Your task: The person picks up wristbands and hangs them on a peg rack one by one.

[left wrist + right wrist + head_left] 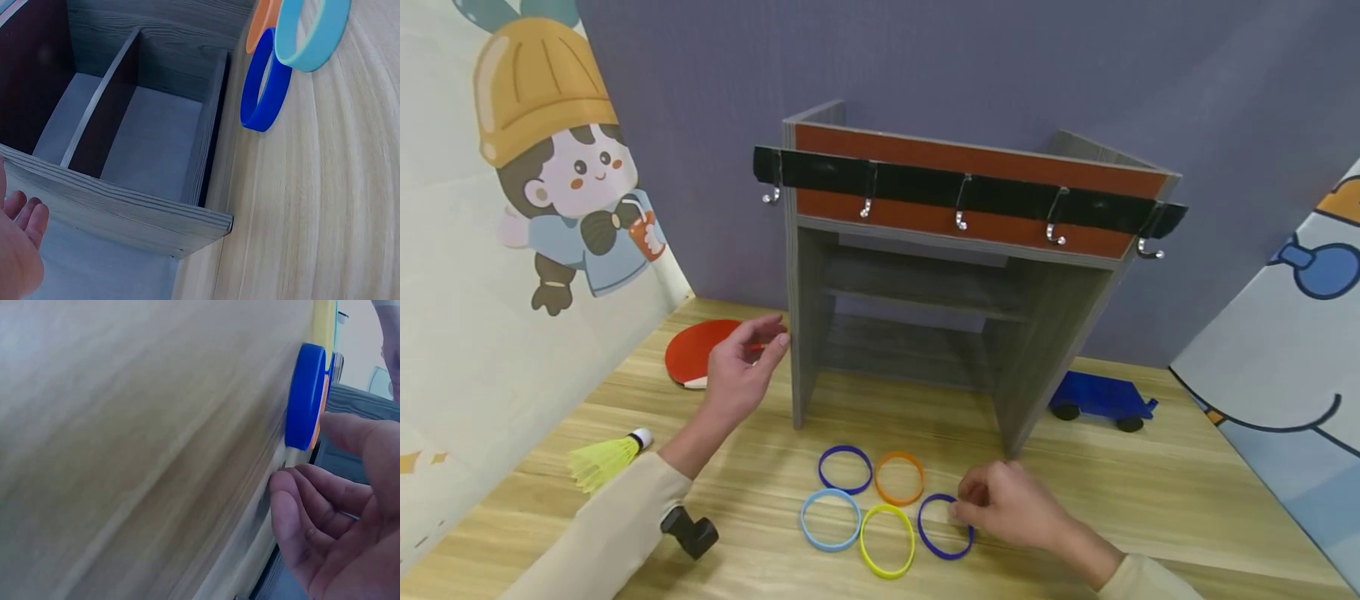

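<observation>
Several silicone wristbands lie flat in a cluster on the wooden table. The right dark blue wristband (945,557) is closest to my right hand (1018,508), whose thumb and bent fingers reach its upper right rim. In the right wrist view, the fingers (284,487) show a small gap beside the blue band (305,397). Left of it lie a yellow band (887,575), an orange band (900,454), a light blue band (829,547) and another dark blue band (846,447). My left hand (745,367), fingers loosely bent, is at the grey shelf's left side panel (800,333).
The shelf's front carries a black rail (917,179) with several silver hooks (961,218). A red table tennis paddle (692,350) and a yellow shuttlecock (602,460) lie on the left. A blue toy car (1101,396) stands to the right of the shelf.
</observation>
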A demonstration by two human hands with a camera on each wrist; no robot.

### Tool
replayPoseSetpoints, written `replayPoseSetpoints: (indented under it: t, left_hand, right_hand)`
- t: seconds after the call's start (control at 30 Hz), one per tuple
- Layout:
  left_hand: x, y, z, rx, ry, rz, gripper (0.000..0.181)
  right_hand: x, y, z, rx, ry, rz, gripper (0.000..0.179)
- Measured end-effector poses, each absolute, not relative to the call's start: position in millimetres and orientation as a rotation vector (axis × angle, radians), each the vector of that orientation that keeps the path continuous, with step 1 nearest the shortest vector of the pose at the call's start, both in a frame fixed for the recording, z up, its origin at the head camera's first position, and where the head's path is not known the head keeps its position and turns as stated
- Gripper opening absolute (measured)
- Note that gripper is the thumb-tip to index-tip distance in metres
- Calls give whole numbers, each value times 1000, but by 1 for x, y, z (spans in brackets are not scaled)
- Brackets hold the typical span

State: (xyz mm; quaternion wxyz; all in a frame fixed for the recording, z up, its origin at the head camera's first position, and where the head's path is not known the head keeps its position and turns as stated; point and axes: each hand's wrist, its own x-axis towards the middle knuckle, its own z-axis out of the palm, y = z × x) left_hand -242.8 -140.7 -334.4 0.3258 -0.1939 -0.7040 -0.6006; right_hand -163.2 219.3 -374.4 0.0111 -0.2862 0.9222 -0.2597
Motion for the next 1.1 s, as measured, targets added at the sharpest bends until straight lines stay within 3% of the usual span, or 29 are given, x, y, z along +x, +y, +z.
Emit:
replayPoseSetpoints:
  t: [0.27,0.7,1.1]
  left_hand:
    - [-243,-133,-334,-560,-1712,-1783,26]
    - [-223,-127,-314,-548,-1759,-1744,22]
    - [-223,-127,-315,-550,-1748,-1769,23]
  right_hand:
    - [-164,218,-381,-956,2897,-832,16]
    - [-166,236,-374,-887,2565,-1318,17]
    - [-177,242,-325,-760,2140,-1717,7]
